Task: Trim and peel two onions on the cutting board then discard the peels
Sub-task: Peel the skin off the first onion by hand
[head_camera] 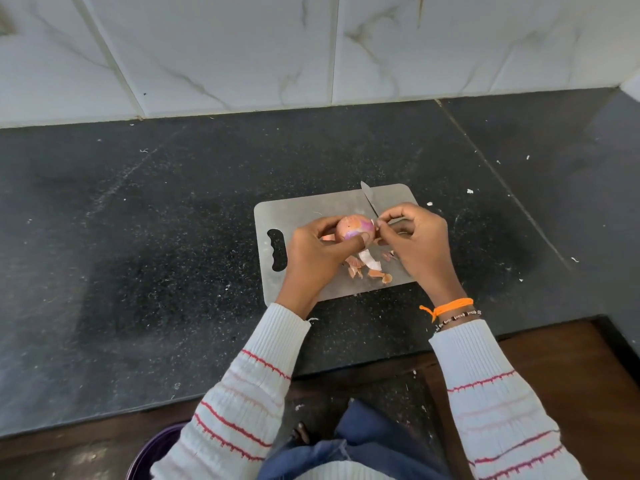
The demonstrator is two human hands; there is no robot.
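My left hand (317, 252) grips a small pink-purple onion (353, 227) just above the grey cutting board (311, 207). My right hand (420, 242) holds a knife (368, 197), whose blade points up and away over the board's far edge. The right thumb and forefinger pinch a bit of skin at the onion's right end. Torn orange and white peels (369, 266) lie on the board between my hands. Only one onion is in sight.
The board lies on a black speckled counter (156, 237) with a white marble-tiled wall (242, 53) behind. Small white scraps dot the counter. A dark purple bin (152, 452) stands on the floor below the counter edge, by my left sleeve.
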